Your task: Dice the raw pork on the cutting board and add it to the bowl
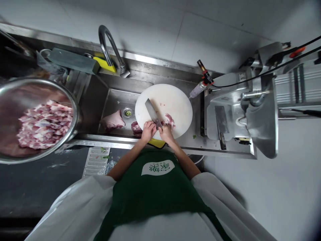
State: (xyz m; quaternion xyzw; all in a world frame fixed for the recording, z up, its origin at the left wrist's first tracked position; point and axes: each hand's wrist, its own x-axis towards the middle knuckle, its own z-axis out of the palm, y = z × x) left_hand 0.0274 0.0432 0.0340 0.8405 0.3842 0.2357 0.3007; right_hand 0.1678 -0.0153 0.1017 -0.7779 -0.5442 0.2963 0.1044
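Observation:
A round white cutting board (173, 100) lies over the right part of a steel sink (115, 100). On it rests a cleaver (151, 112), blade pointing away from me. My right hand (166, 133) is closed around the cleaver's dark handle. A pink piece of meat (170, 119) sits just beyond that hand. My left hand (148, 130) is at the board's near edge beside the blade's heel. Its fingers are curled, and what they hold is hidden. A dark red meat piece (136, 128) lies just left of it.
Another meat chunk (113, 120) lies in the sink by the drain. A large steel bowl (75, 110) of cut meat (43, 124) stands at the left. A curved tap (110, 47) rises behind the sink. A steel slicing machine (250, 110) and a torch (203, 78) stand to the right.

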